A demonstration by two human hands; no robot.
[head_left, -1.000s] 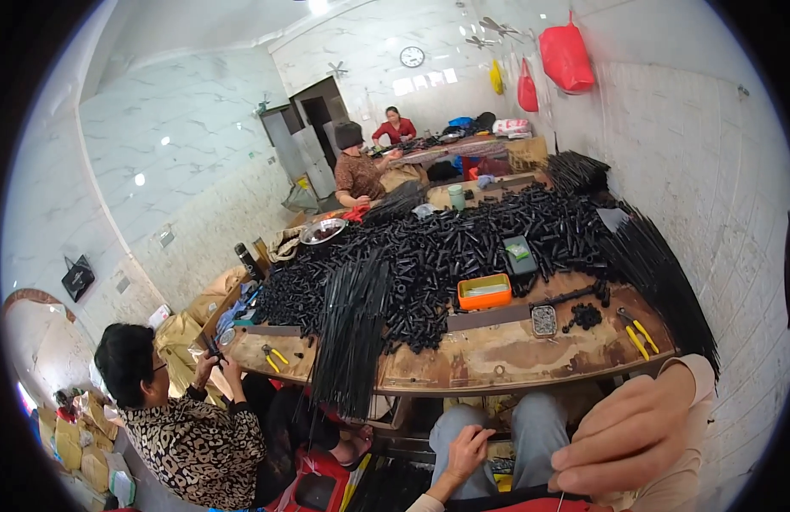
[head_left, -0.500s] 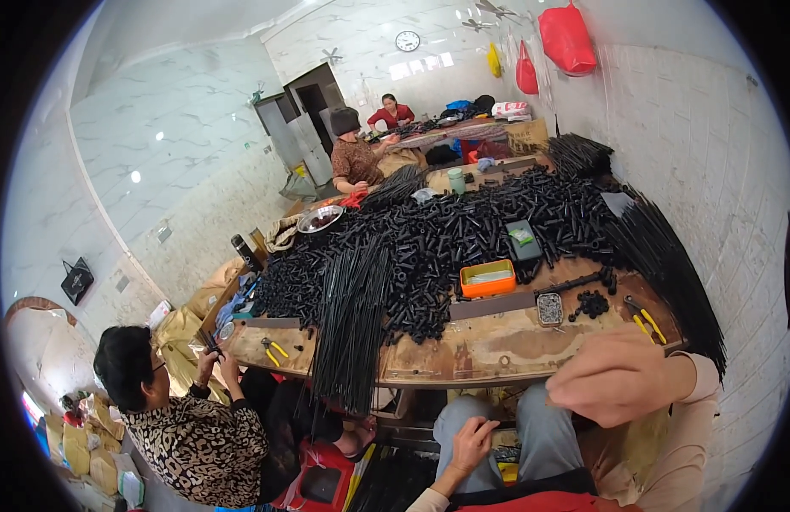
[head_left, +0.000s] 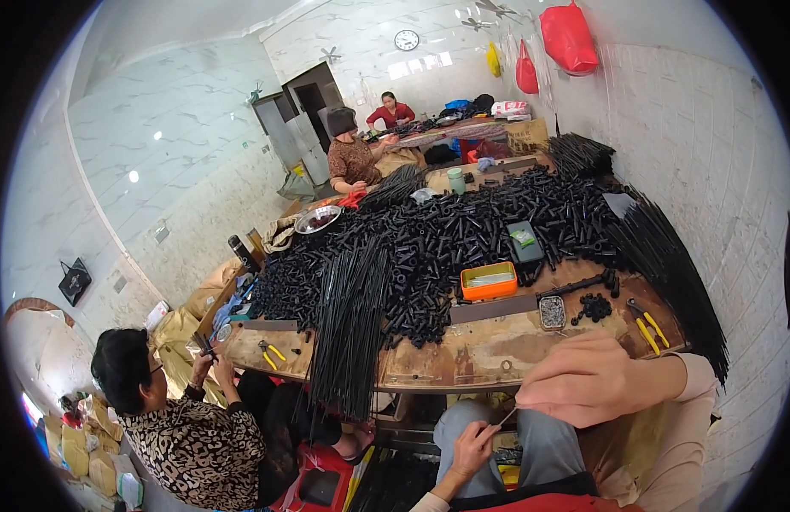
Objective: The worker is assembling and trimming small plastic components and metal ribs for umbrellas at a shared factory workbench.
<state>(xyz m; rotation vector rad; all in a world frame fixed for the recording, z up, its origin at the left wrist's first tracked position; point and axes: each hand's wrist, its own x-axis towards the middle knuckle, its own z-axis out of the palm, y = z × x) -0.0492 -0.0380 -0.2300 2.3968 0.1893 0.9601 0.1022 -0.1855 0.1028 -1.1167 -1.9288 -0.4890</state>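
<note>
Over my lap, my left hand (head_left: 473, 448) is closed in a pinch at one end of a thin pale rod (head_left: 507, 416). My right hand (head_left: 578, 380) hangs higher and nearer the table edge, its fingers pressed together at the rod's other end. How far the rod runs inside each hand is hidden. Beyond my right hand, pliers with yellow handles (head_left: 647, 328) lie on the table, beside a cluster of small black caps (head_left: 591, 309) and a metal tin (head_left: 551, 312) of small silvery parts.
Black tubular pieces (head_left: 454, 230) heap across the table (head_left: 446, 363). Long black rods (head_left: 348, 333) overhang its front edge; more (head_left: 668, 264) lie at the right. An orange box (head_left: 489, 280) stands ahead. A co-worker (head_left: 190, 427) sits at my left; two people sit farther back.
My right hand has moved left and slightly down, closer to my left hand. The thin rod now shows between them. The co-worker's hands at my left have shifted slightly.
</note>
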